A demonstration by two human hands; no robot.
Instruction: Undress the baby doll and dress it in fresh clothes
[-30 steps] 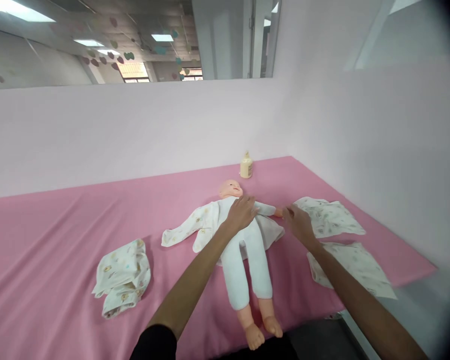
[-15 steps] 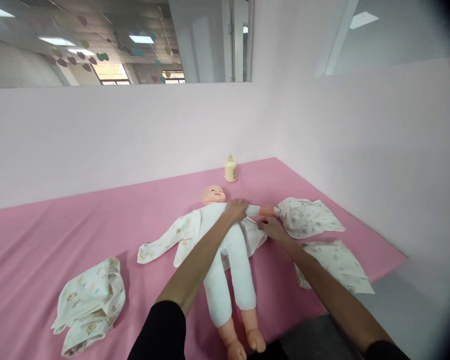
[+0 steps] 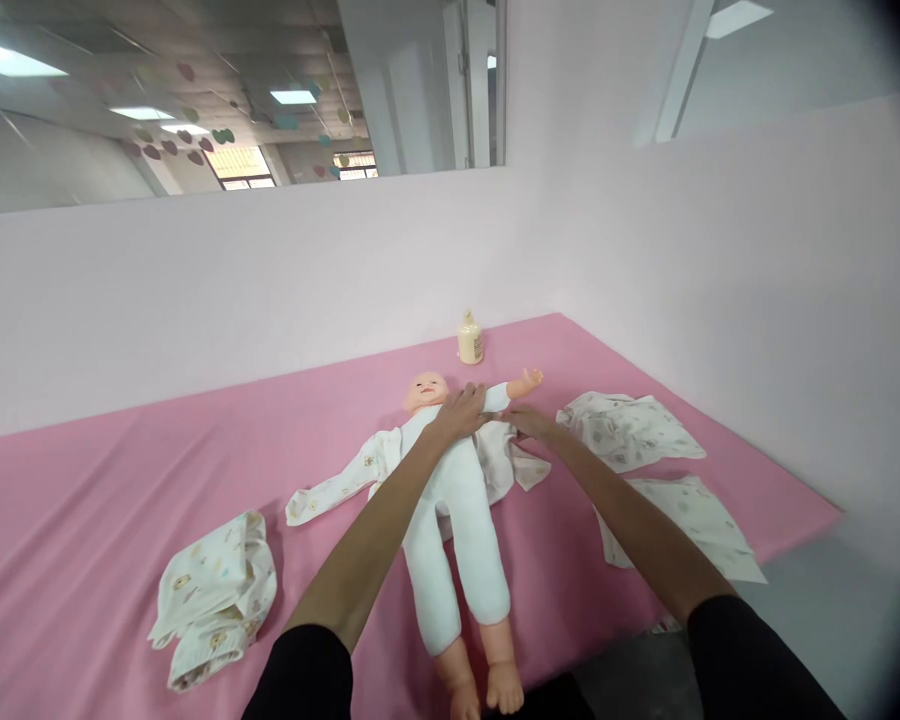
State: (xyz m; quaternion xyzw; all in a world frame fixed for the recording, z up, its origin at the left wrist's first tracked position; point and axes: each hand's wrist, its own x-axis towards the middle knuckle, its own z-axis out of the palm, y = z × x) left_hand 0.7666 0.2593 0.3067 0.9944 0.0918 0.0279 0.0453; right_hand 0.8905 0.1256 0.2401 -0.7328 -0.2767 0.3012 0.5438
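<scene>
On the pink surface (image 3: 195,430) the doll (image 3: 454,482) lies face up. A printed shirt (image 3: 379,462) covers one of its arms. The left hand (image 3: 462,412) rests upon its chest, the right hand (image 3: 531,421) beside its other arm; whether their fingers grip something, I cannot tell.

The back wall (image 3: 232,300) and the right-hand wall (image 3: 720,270), both plain and whitish, met in a corner behind the pink-covered table (image 3: 105,470). A wide pane (image 3: 405,90) ran along the top of the back wall; mirror or window, I couldn't say. It showed a greyish ceiling (image 3: 225,50) with bright light panels (image 3: 15,58), small heart shapes (image 3: 169,148) and two windows (image 3: 240,163) letting in daylight. High on the right, a second pane (image 3: 810,75) showed another light (image 3: 739,18).
</scene>
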